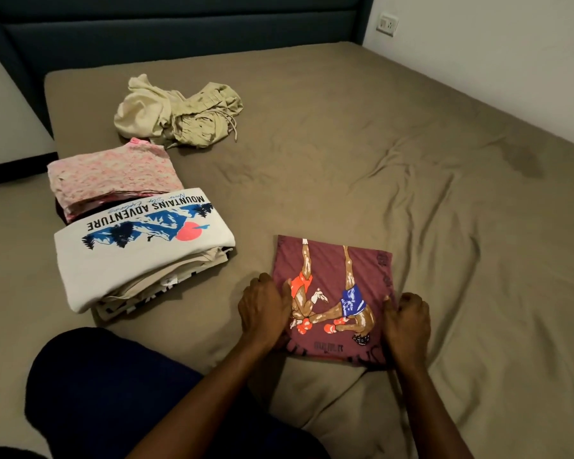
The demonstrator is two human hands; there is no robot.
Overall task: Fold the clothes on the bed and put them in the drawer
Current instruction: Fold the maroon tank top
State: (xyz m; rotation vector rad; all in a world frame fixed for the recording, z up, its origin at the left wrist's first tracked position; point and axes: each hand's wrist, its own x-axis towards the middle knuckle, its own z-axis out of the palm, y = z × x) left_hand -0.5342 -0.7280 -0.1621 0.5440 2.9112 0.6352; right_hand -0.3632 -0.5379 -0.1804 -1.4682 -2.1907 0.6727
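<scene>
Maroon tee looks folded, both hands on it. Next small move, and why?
Probably lift the maroon tee with the left hand and right hand gripping its side edges, then set it on the white-tee stack: it is already a compact rectangle.

A maroon T-shirt (332,266) with a print of two boxers lies folded into a flat rectangle in the lower centre of the frame. At centre left a cream "MOUNTAINS ADVENTURE" shirt (140,246) tops a folded stack; just behind it sits a folded pink patterned garment (113,175) on what may be darker items. In the upper left a beige drawstring garment (179,112) lies crumpled and unfolded.
</scene>
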